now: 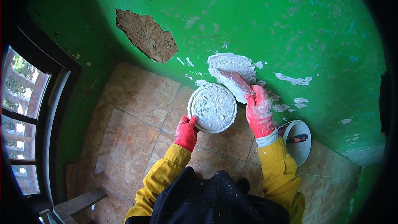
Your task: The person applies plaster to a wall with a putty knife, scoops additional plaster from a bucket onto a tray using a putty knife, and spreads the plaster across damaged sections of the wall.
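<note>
My left hand (pixel 187 133), in a red glove, grips the near-left rim of a round lid (pixel 192 116). Thick white plaster (pixel 213 107) covers the lid's top. In my right hand (pixel 260 112), whose red glove is smeared white, is a plaster-coated trowel (pixel 237 84) with a reddish-brown streak along it. The fingers hide its handle. Its blade lies at the lower part of a fresh white plaster patch (pixel 236 63) on the green wall, just above the lid's far-right edge. Whether the blade presses on the wall, I cannot tell.
A hole (pixel 147 35) exposes rough brown material in the green wall (pixel 257 12). By my right forearm stands a white bucket (pixel 304 151) with a black-and-orange-handled tool (pixel 297 139). Brown tiles (pixel 128 141) cover the floor. At left are a window (pixel 20 128) and a wooden piece (pixel 78 203).
</note>
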`<state>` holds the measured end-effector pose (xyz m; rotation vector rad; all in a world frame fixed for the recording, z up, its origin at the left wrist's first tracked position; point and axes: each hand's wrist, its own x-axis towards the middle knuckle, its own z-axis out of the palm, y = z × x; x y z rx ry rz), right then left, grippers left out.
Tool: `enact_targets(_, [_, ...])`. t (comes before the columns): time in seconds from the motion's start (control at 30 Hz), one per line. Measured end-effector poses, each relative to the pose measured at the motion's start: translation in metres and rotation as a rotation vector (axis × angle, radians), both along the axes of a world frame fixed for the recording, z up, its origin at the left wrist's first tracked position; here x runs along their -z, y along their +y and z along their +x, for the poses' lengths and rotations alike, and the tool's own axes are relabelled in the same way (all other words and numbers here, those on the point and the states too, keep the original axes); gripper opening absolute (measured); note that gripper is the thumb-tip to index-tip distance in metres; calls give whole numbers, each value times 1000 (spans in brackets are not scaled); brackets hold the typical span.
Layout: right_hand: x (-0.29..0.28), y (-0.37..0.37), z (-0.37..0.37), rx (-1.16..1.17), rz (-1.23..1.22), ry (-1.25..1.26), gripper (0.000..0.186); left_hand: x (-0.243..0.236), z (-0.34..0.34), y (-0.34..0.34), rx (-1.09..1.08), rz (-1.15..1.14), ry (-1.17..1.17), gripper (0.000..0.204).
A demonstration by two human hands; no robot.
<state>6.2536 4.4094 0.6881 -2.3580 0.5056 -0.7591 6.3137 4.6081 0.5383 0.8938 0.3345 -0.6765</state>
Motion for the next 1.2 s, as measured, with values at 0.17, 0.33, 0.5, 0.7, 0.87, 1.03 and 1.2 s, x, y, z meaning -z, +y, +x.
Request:
enact_targets(0.17, [2,-8,11,15,-160,30,20,7,0,-9,5,9,16,12])
enact_targets(0.33, [3,-6,9,97,-234,0,20,12,-1,-14,71,52,19,12])
enact_targets(0.5, [-2,-2,6,104,-269,-78,20,11,6,-17,50,19,45,14])
enact_targets(0.7, [-6,-13,-7,132,-126,-83,22,10,8,-17,70,17,40,17])
enact_targets(0.87, [-17,-21,-12,163,72,-134,22,11,11,-15,85,21,41,16])
enact_targets(1.03, [-26,-22,-27,156,206,-234,23,13,13,-13,89,15,30,13])
enact_targets(1.2, [-35,-20,-43,180,265,-273,22,11,15,-14,110,16,16,11])
